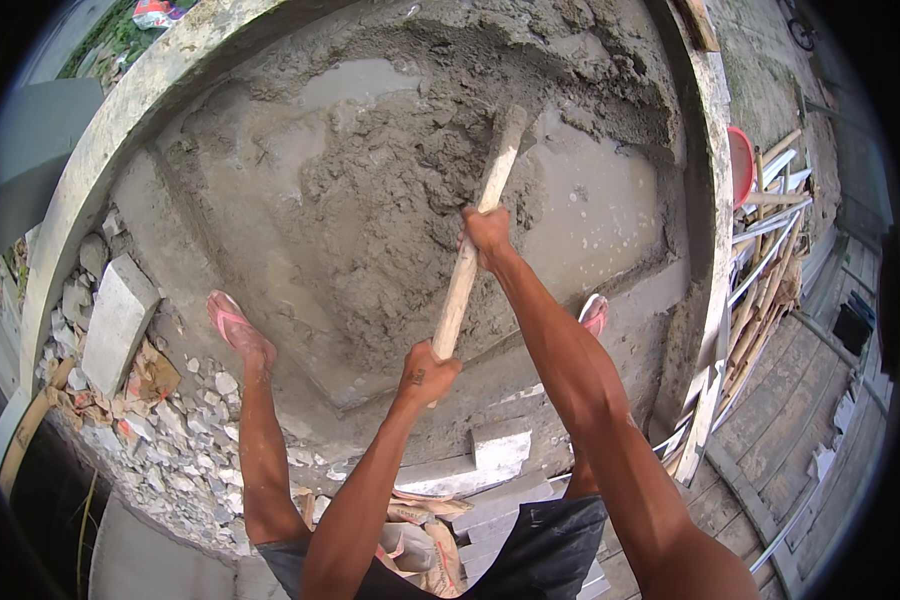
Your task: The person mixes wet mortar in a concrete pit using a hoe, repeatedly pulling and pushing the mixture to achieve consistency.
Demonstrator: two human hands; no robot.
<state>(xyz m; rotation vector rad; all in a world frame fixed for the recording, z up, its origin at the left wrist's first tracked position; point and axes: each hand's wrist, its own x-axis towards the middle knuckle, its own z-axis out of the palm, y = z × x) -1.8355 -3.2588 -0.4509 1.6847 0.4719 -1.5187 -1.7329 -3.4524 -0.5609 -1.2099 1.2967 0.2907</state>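
Note:
Both my hands are wrapped round the pale wooden handle of a hoe, which slants from near my body up and away to the right. My left hand grips the near end, low in the middle. Farther up, my right hand closes round the handle near its mid-length. The mud-coated far end rests in wet grey mortar; the blade cannot be seen there. The mortar is lumpy in the middle, with watery pools at the right and far left.
A low curved-looking concrete wall borders the mortar. My sandalled feet stand apart at its near side. Broken stones and a concrete block lie at left. Right of the wall are a red basin, bamboo poles and planks.

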